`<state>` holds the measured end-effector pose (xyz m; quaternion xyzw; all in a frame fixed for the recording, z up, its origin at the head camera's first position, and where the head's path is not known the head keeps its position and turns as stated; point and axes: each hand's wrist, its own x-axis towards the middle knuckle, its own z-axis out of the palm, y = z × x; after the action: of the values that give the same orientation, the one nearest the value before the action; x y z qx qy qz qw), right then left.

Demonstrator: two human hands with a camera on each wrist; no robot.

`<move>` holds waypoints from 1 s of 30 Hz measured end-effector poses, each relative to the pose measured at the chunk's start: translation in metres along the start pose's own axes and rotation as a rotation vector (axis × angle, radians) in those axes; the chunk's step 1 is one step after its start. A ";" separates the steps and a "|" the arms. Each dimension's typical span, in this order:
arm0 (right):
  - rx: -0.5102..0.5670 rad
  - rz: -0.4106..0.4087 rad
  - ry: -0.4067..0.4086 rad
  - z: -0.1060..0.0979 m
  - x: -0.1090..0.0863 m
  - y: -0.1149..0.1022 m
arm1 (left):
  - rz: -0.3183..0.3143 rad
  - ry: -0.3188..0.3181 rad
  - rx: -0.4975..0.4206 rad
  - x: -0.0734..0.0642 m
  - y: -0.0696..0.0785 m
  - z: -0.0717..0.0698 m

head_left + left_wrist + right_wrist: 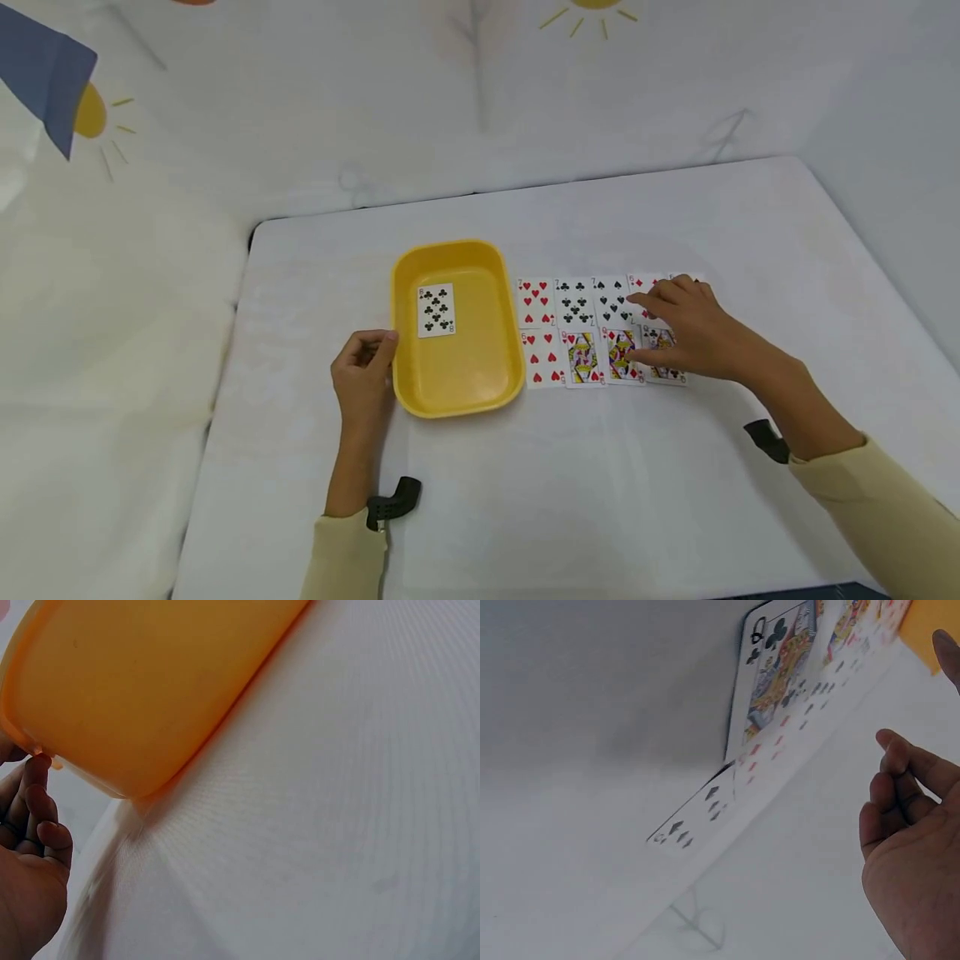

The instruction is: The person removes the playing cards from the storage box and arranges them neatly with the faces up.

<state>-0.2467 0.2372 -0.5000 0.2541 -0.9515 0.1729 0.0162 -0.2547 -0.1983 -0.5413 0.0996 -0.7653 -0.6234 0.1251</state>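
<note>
My left hand (365,367) pinches the left rim of a yellow plastic tray (480,400) between thumb and fingers; the left wrist view shows the fingertips at its edge. One playing card, the eight of clubs (436,310), lies face up inside the tray. My right hand (693,329) hovers over the right end of two rows of face-up cards, thumb and index finger spread apart with nothing between them. Under it are the queen of clubs (776,671) and a six of spades (697,814), partly covered by the hand in the head view.
Right of the tray, the upper row starts with the seven of hearts (536,302), the lower with the six of hearts (543,358). A white cloth (525,500) covers the table. A pale wall with printed suns (596,4) stands behind.
</note>
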 end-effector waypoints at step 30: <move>0.057 -0.098 -0.030 0.005 0.078 -0.058 | 0.009 0.002 -0.015 0.000 -0.002 0.027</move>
<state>-0.2859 0.1508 -0.4770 0.3035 -0.9327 0.1950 0.0033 -0.2635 -0.1740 -0.5479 0.0960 -0.7610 -0.6285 0.1294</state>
